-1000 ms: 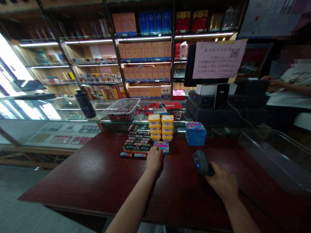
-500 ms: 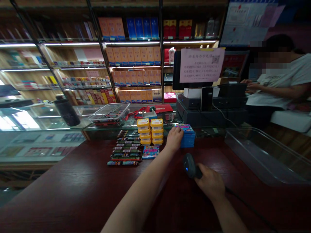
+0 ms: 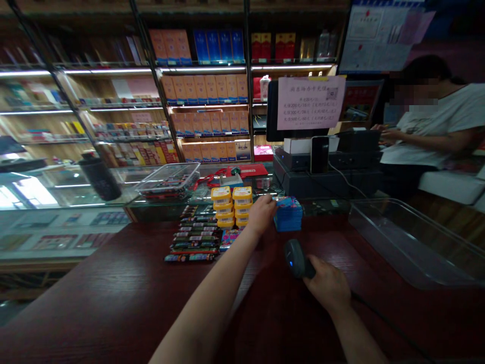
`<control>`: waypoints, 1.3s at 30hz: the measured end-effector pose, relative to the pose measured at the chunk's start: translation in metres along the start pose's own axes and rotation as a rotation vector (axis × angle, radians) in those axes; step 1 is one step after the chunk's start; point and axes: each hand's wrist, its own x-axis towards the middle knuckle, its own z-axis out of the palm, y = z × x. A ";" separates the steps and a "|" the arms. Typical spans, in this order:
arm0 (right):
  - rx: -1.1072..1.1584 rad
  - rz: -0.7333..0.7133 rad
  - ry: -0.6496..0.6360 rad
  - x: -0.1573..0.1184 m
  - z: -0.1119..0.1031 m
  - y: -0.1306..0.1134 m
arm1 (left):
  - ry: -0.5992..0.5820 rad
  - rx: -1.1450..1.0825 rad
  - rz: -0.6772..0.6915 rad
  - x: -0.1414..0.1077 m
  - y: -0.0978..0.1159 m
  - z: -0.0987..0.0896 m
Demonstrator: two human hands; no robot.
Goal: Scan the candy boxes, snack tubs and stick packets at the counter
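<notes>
Right now my left hand point(image 3: 261, 212) pinches the top packet off the blue stack point(image 3: 288, 214) at the worktop's point(image 3: 113, 283) far edge, while my right hand point(image 3: 328, 285) grips the scanner point(image 3: 295, 258) (cable trailing). A loose pinch could topple that stack, I judge.

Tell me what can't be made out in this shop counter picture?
Head view only:
- Blue packet stack: its left side is hidden by the left hand; whether the fingers grip a packet is unclear.
- Scanner: handle hidden inside the right hand.
- Pink notice: print too small to read.
- Clear bin: cut off by the right edge.
- Person at the till: face blurred.
</notes>
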 end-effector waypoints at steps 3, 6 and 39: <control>0.004 0.006 0.007 -0.001 0.000 0.000 | 0.371 -0.423 -0.357 -0.042 -0.005 -0.002; 0.012 0.006 0.006 -0.003 -0.002 -0.002 | 0.516 -1.018 -0.713 -0.087 -0.008 0.007; 0.173 -0.009 0.029 0.000 -0.013 -0.020 | 0.542 -0.556 -0.568 -0.139 -0.050 -0.014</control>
